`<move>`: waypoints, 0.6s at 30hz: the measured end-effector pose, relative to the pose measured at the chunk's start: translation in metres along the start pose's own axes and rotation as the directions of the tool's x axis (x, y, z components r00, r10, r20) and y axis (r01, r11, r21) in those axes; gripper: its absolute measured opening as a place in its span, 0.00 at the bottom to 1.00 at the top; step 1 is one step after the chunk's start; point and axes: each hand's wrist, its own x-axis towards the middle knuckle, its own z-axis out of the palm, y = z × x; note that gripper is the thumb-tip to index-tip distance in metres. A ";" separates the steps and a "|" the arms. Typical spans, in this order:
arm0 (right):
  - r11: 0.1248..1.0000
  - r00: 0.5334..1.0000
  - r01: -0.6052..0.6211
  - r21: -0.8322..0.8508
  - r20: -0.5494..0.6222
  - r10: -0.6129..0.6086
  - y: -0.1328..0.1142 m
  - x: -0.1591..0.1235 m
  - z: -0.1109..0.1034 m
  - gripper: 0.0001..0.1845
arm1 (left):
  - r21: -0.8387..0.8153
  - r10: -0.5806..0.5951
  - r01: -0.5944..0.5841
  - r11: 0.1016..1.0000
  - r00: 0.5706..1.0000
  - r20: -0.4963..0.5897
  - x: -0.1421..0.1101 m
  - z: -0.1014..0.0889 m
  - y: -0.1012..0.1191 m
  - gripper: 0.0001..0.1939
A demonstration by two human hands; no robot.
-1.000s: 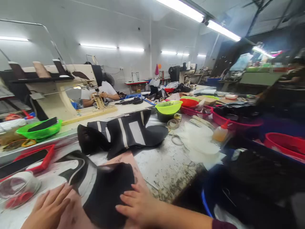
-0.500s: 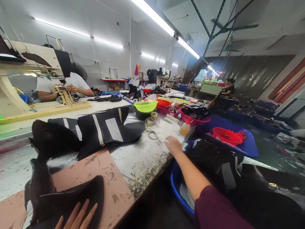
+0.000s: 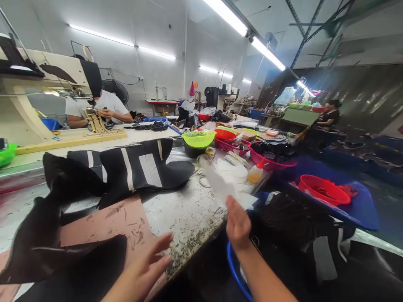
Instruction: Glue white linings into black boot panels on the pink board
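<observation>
My right hand [image 3: 237, 224] is raised over the table's near edge, pinched on a thin translucent white sheet [image 3: 217, 182] that sticks up from it. My left hand [image 3: 147, 268] hovers over the pink board [image 3: 122, 220] with fingers spread and nothing in them. A black fabric piece [image 3: 72, 272] lies on the board just left of that hand. Farther back lies a black piece with white stripes [image 3: 138, 170]. A stack of similar white sheets [image 3: 233, 170] sits near the table's right edge.
A green colander [image 3: 199, 138], red baskets [image 3: 225, 135] and a small orange glue bottle [image 3: 254, 173] stand at the back right. A blue tub [image 3: 234, 262] sits below the table edge, a red bowl [image 3: 324, 189] to the right. A person works at the far bench [image 3: 100, 107].
My right hand has come back from the stack of white sheets, lifting one sheet toward me. My left hand has lifted off the black fabric and moved right. The view has shifted slightly left.
</observation>
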 end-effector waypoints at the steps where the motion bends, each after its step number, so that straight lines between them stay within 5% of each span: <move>1: 0.986 0.989 0.128 0.105 0.064 -0.135 -0.020 -0.007 -0.003 0.24 | -0.196 -0.064 0.071 0.978 0.997 0.039 0.011 0.016 0.018 0.32; 4: 0.916 0.922 0.219 0.337 0.235 -0.307 -0.063 -0.021 -0.012 0.24 | -0.557 -0.207 0.172 0.812 0.978 0.001 0.035 0.051 0.048 0.29; 8: 0.906 0.909 -0.093 0.413 0.407 -0.092 -0.075 -0.019 -0.013 0.19 | -0.715 -0.249 0.137 0.686 0.967 -0.054 0.041 0.070 0.040 0.26; 12: 0.882 0.879 -0.337 0.329 0.446 0.170 -0.071 -0.006 -0.003 0.14 | -0.735 -0.183 0.099 0.671 0.983 -0.034 0.034 0.075 0.029 0.24; 15: 0.845 0.856 -0.393 0.361 0.480 0.193 -0.071 0.001 -0.002 0.11 | -0.726 -0.152 0.077 0.683 0.988 -0.038 0.032 0.074 0.032 0.22; 18: 0.866 0.898 -0.327 0.378 0.411 0.159 -0.072 0.002 -0.007 0.08 | -0.690 -0.125 0.067 0.721 0.992 -0.034 0.034 0.075 0.042 0.20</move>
